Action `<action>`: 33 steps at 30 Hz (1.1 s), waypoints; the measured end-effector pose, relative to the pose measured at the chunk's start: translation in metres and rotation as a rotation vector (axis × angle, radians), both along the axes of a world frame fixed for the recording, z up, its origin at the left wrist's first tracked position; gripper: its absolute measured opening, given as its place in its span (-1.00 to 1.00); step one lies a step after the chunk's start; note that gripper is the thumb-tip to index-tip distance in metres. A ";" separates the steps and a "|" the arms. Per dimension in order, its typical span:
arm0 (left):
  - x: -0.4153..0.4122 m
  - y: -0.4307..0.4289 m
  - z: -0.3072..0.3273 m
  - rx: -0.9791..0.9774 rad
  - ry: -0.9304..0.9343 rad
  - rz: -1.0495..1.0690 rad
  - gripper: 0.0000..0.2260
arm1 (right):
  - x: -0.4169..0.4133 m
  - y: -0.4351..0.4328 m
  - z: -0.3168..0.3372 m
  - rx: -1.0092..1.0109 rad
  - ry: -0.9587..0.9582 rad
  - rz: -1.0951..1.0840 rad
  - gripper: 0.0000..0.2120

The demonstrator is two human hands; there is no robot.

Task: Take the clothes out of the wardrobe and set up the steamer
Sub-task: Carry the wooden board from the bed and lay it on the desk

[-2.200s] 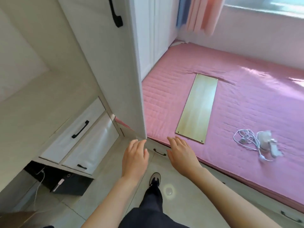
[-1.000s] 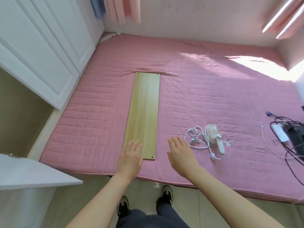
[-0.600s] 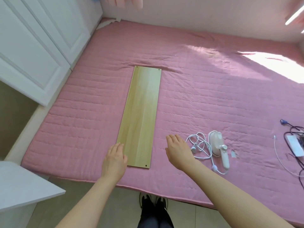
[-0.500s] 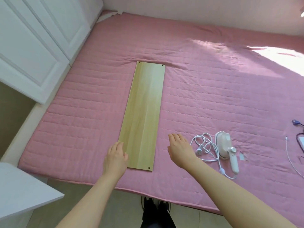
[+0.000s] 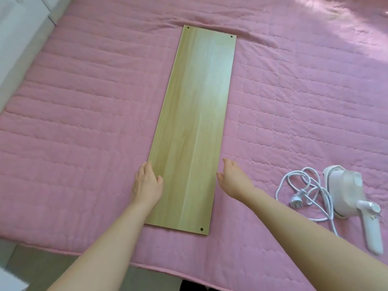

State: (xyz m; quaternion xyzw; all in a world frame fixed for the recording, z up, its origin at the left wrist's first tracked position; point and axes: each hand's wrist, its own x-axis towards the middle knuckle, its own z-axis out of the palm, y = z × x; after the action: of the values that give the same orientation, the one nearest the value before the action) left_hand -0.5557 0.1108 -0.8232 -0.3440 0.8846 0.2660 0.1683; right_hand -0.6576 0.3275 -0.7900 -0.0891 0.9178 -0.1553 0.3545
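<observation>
A long pale wooden board (image 5: 195,122) lies flat on the pink quilted bed (image 5: 84,122), its short end towards me. My left hand (image 5: 147,183) rests open at the board's left edge, fingers touching it. My right hand (image 5: 233,177) hovers open at the board's right edge, holding nothing. A white handheld steamer (image 5: 348,196) lies on its side on the bed to the right, with its white cord and plug (image 5: 302,190) coiled beside it. No clothes are in view.
White wardrobe doors (image 5: 19,28) stand at the far left beside the bed. The bed's front edge runs along the bottom, with floor tiles (image 5: 42,267) below it. A white door corner (image 5: 10,280) shows at bottom left.
I have turned away from the open wardrobe to face the bed and leaned in. Both hands moved forward to either long edge of the board.
</observation>
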 end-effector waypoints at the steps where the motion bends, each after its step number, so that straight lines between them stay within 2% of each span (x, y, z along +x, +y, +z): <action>1: -0.004 -0.002 -0.007 -0.001 0.003 0.011 -0.45 | -0.003 -0.004 -0.007 -0.037 -0.014 -0.045 -0.63; 7: -0.020 -0.006 -0.028 -0.001 0.025 0.117 -0.43 | -0.014 -0.029 -0.027 -0.228 -0.160 -0.394 -0.61; 11: -0.019 -0.005 -0.036 -0.001 0.049 0.152 -0.44 | -0.013 -0.037 -0.037 -0.265 -0.260 -0.501 -0.58; 16: -0.007 -0.002 -0.038 -0.039 0.084 0.148 -0.44 | -0.002 -0.037 -0.043 -0.324 -0.285 -0.677 -0.56; 23: 0.040 0.009 -0.029 -0.010 0.094 0.232 -0.40 | 0.046 -0.030 -0.037 -0.309 -0.347 -0.658 -0.52; 28: 0.098 0.021 -0.020 -0.001 0.007 0.307 -0.41 | 0.097 -0.007 -0.032 -0.331 -0.428 -0.758 -0.86; 33: 0.134 0.026 -0.014 -0.056 -0.258 0.289 -0.40 | 0.131 0.017 -0.033 -0.298 -0.656 -0.829 -0.87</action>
State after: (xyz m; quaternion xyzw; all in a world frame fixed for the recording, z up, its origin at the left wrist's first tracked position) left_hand -0.4214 0.1373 -0.8370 -0.5033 0.8042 0.2162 0.2306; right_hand -0.5266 0.3448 -0.8227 0.2837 0.6854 -0.4298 0.5149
